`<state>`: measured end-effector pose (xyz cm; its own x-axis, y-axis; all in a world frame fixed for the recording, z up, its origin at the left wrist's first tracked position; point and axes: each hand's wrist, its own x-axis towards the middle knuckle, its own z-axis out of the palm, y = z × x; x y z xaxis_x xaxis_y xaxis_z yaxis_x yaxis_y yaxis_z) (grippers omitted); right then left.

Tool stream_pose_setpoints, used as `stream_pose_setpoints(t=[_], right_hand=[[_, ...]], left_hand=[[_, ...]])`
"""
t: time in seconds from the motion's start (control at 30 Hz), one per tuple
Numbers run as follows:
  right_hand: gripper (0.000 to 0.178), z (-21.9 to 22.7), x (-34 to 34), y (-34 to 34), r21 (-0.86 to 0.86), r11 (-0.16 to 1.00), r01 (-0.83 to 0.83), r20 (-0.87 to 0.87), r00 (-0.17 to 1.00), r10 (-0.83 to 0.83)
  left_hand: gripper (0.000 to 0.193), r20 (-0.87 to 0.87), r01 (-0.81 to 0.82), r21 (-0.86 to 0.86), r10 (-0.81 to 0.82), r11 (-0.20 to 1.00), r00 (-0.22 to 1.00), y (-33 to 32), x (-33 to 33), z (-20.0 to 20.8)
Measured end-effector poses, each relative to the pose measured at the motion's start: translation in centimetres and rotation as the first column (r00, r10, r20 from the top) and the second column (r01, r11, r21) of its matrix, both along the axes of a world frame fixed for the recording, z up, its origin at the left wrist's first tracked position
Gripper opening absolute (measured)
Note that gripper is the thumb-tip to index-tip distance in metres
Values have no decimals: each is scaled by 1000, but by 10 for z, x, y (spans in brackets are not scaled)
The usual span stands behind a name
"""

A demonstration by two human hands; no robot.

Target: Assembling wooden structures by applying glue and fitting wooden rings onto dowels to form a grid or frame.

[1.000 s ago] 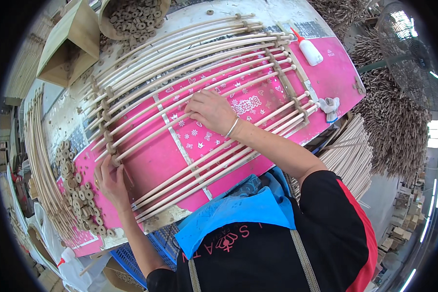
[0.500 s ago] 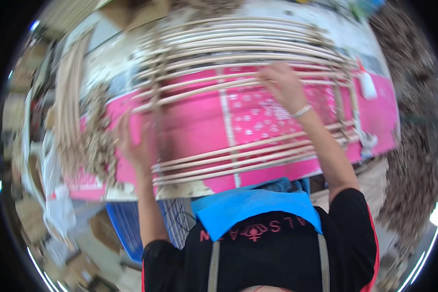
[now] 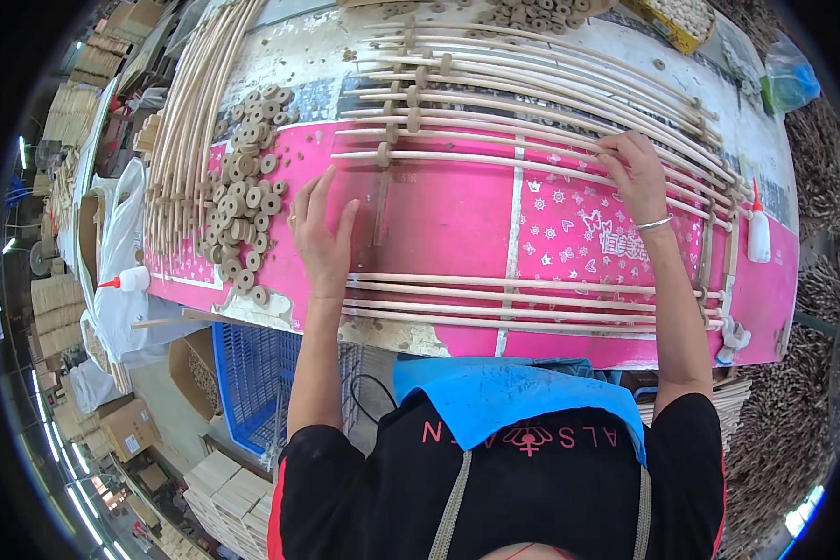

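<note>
Head camera is showing my left hand (image 3: 322,245) lying flat and open on the pink patterned worktop (image 3: 448,219), gripping nothing, just beside the pile of round wooden discs (image 3: 243,219). My right hand (image 3: 637,177) is pressing spread fingers onto the pale curved rattan rods (image 3: 532,168), holding none. If my pressure slips, I judge these rods could spring out of line.

Your tabletop (image 3: 439,210) is wearing a pink cover. A frame of pale rods (image 3: 551,121) is lying across it, wooden discs (image 3: 243,201) are sitting heaped near the left edge beside loose rods (image 3: 191,103), and a glue bottle (image 3: 759,238) is standing by the right edge.
</note>
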<state>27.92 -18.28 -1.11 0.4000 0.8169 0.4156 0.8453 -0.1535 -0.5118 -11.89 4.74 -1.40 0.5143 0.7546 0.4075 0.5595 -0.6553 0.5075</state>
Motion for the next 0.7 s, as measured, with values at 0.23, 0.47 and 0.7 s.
stream_pose_setpoints(t=[0.23, 0.47, 0.7], right_hand=[[16, -9, 10, 4, -6, 1000, -7, 21, 1000, 8], [13, -10, 12, 3, -24, 999, -27, -32, 999, 27], [22, 11, -12, -7, -8, 1000, 16, 21, 1000, -16]], left_hand=[[49, 50, -132, 16, 131, 991, 990, 30, -24, 9], [38, -8, -258, 64, 259, 964, 966, 75, -74, 32], [43, -368, -138, 207, 207, 969, 907, 76, -80, 27]])
